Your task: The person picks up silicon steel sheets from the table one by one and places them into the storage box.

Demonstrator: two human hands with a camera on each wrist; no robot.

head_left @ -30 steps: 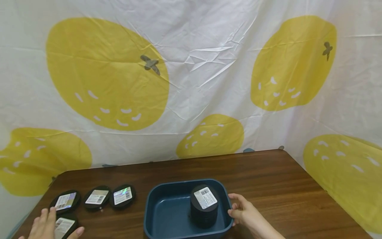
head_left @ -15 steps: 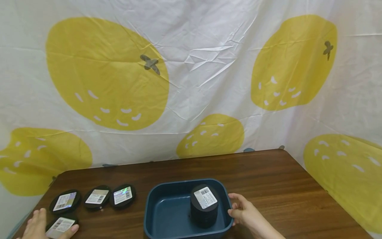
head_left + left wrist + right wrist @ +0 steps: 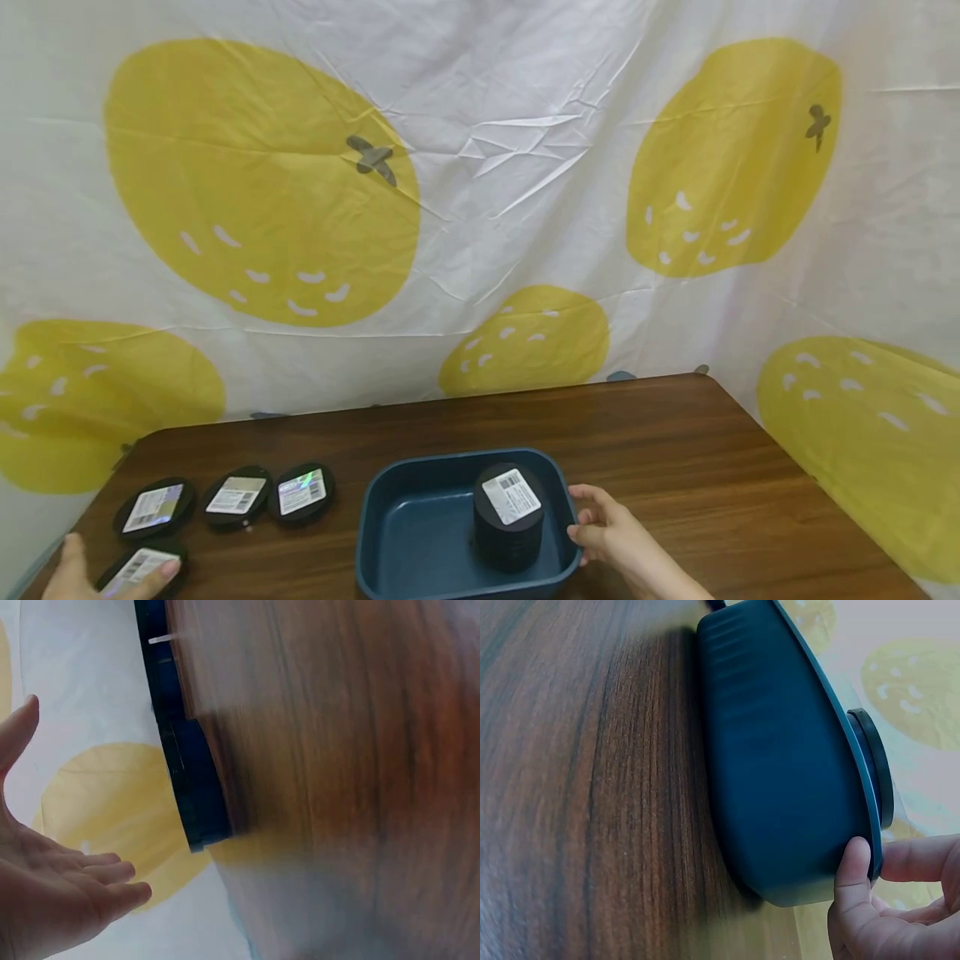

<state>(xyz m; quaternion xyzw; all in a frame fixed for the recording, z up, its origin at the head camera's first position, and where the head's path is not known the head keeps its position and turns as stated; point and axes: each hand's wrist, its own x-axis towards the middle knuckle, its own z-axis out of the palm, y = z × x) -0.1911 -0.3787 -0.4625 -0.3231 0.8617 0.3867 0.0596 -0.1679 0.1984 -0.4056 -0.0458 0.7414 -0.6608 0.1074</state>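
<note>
At the lower left of the head view, my left hand (image 3: 71, 577) spreads its thumb and fingers around a flat, round black container (image 3: 174, 563) with a white barcode label. The thumb overlaps its label there. In the left wrist view this hand (image 3: 56, 896) has its fingers apart, with air between them and the black containers (image 3: 196, 780). My right hand (image 3: 618, 542) pinches the right rim of a dark blue rectangular tub (image 3: 367, 533); the right wrist view shows thumb and finger on either side of the rim. Inside the tub, at its right, stands a stack of similar black containers (image 3: 508, 542).
Behind the left hand's container lie three more labelled ones: a left one (image 3: 153, 510), a middle one (image 3: 236, 500) and a right one (image 3: 302, 493). All are on the brown wooden table (image 3: 645, 425). A white cloth (image 3: 487, 83) with yellow fruit prints hangs behind.
My left hand has drawn to the left and its fingers have spread, uncovering more of the front container's label. The right hand keeps its pinch on the tub; the head view has turned slightly.
</note>
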